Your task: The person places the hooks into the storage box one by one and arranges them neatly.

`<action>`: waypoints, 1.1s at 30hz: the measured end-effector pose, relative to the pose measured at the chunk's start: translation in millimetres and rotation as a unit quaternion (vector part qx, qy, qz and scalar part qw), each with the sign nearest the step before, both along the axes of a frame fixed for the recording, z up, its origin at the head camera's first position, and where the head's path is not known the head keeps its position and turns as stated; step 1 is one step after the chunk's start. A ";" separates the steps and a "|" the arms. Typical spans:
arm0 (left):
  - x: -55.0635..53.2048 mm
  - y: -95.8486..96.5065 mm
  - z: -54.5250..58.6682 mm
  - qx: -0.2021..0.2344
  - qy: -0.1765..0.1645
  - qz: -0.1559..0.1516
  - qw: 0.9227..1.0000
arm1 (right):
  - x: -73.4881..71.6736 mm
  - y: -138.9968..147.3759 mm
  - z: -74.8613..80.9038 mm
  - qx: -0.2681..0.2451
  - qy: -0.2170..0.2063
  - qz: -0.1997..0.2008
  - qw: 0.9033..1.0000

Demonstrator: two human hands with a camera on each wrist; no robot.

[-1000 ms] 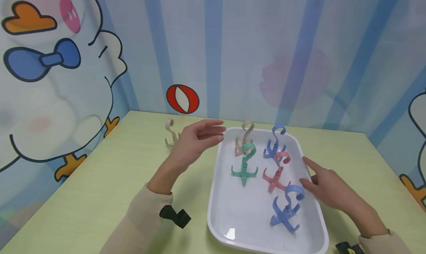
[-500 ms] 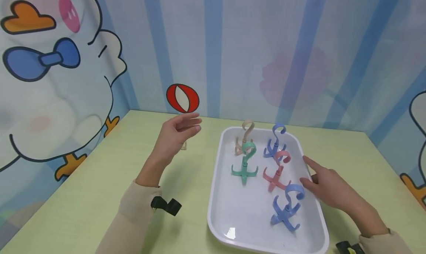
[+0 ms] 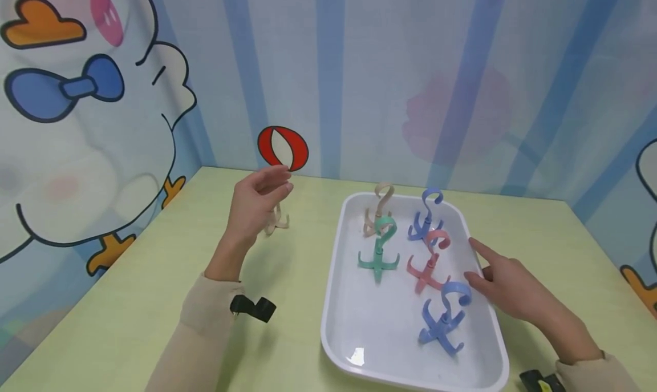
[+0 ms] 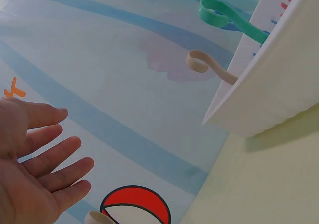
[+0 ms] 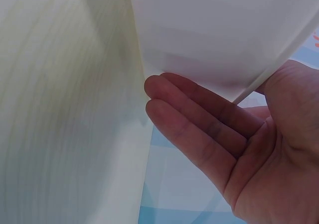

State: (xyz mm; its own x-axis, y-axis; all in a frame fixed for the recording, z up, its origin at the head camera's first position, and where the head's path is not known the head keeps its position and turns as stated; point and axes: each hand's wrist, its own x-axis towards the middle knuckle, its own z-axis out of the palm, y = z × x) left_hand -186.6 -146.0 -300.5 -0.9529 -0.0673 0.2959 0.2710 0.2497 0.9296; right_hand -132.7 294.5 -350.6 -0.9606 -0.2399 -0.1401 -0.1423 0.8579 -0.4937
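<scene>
In the head view my left hand (image 3: 254, 203) hovers over the left part of the table, in front of a beige four-pronged hook (image 3: 279, 221). The hand covers much of that hook. In the left wrist view its fingers are loosely extended with nothing between them, and a beige curl (image 4: 97, 217) shows below them. My right hand (image 3: 505, 281) touches the right rim of a white tray (image 3: 331, 300). Its fingers (image 5: 184, 129) lie nearly straight along the tray's outer wall in the right wrist view; the thumb tip is hidden behind the rim.
Inside the tray stand several hooks: beige (image 3: 381, 209), green (image 3: 378, 258), pink (image 3: 428, 266), blue at the back (image 3: 423, 223) and blue in front (image 3: 442, 326). A printed cloth wall (image 3: 359, 84) rises behind the pale yellow table (image 3: 154, 300).
My left hand has moved left, away from the tray and in front of the loose beige hook, whose prongs now show on the hand's right side. The right hand stays at the tray rim.
</scene>
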 end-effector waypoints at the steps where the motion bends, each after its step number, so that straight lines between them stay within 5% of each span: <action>1: -0.6 -1.1 -0.1 0.003 0.002 0.009 1.000 | -0.4 -0.1 0.6 0.002 0.000 0.001 1.000; 22: -18.9 -15.8 -17.6 0.059 0.015 0.115 0.992 | 0.4 -1.1 0.8 0.005 0.002 -0.003 1.000; 33: -27.1 -21.1 -30.1 0.060 0.001 0.129 0.990 | 0.5 0.4 -1.1 0.002 0.004 0.000 1.000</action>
State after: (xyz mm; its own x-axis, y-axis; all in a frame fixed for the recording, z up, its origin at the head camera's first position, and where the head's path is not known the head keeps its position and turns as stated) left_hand -213.7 -167.1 -330.6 -0.8986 -0.3435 0.2731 0.2143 0.1997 0.9561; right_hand -132.3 294.9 -351.6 -0.9617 -0.2396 -0.1330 -0.1467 0.8602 -0.4884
